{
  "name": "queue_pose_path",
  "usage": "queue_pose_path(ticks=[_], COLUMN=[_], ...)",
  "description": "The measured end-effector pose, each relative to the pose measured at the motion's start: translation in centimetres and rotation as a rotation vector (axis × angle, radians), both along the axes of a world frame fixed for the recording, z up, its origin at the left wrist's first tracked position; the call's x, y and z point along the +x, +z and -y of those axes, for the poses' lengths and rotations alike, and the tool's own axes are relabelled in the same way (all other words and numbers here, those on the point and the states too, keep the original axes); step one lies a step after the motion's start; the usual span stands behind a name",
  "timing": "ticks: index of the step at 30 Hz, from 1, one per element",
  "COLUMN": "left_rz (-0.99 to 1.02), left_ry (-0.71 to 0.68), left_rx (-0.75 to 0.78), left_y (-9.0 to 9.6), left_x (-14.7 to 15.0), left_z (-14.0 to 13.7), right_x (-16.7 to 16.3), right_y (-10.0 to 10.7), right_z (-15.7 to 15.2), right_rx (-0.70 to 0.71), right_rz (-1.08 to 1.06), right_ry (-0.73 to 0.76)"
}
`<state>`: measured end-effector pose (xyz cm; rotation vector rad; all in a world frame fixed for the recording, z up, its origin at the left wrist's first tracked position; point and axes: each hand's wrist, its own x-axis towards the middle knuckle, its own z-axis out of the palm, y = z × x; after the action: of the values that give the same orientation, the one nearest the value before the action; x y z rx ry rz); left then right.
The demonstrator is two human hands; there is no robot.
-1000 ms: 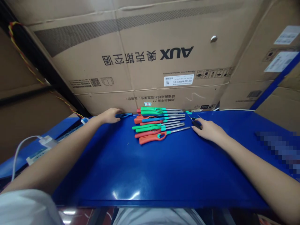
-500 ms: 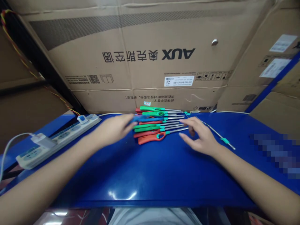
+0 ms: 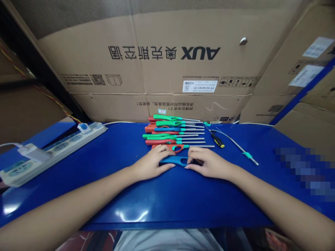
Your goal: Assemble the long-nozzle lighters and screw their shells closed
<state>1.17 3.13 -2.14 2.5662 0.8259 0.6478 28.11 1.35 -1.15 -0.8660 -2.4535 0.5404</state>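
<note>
A blue gas lighter [image 3: 175, 160] lies crosswise low over the blue table, its trigger loop toward the right. My left hand [image 3: 154, 162] is closed round its handle end. At the other end my right hand [image 3: 206, 162] pinches it by the loop, hiding the tip. Just beyond, an orange lighter [image 3: 180, 149] lies close to my fingers, its metal tube pointing right. Behind it several more red, green and blue lighters [image 3: 167, 129] are stacked in a rough row with their tubes to the right.
A yellow-and-black screwdriver [image 3: 217, 141] and a loose metal tube with a green collar [image 3: 242, 150] lie to the right. A white power strip [image 3: 60, 150] runs along the left. Cardboard [image 3: 157, 69] walls off the back of the blue table [image 3: 167, 202].
My left hand has brought the blue lighter from the pile toward me. My right hand has moved left and down and now grips its other end. The screwdriver has come into sight.
</note>
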Motion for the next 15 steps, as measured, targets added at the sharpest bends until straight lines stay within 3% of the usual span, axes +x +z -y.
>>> queue_pose_path(ticks=[3, 9, 13, 15], left_rz=[0.075, 0.157, 0.202, 0.221], left_ry=[0.055, 0.156, 0.148, 0.147], left_rx=[-0.021, -0.041, -0.087, -0.105], left_y=[-0.5, -0.5, -0.5, -0.6], left_x=[-0.2, -0.1, 0.0, 0.0], left_z=[-0.7, 0.0, 0.2, 0.2], right_x=[-0.3, 0.4, 1.0, 0.9], right_y=[-0.4, 0.0, 0.4, 0.5], right_z=[-0.9, -1.7, -1.0, -0.5], right_rx=[-0.047, 0.064, -0.174, -0.2], right_rz=[-0.199, -0.356, -0.157, 0.009], right_ry=[-0.114, -0.356, -0.088, 0.03])
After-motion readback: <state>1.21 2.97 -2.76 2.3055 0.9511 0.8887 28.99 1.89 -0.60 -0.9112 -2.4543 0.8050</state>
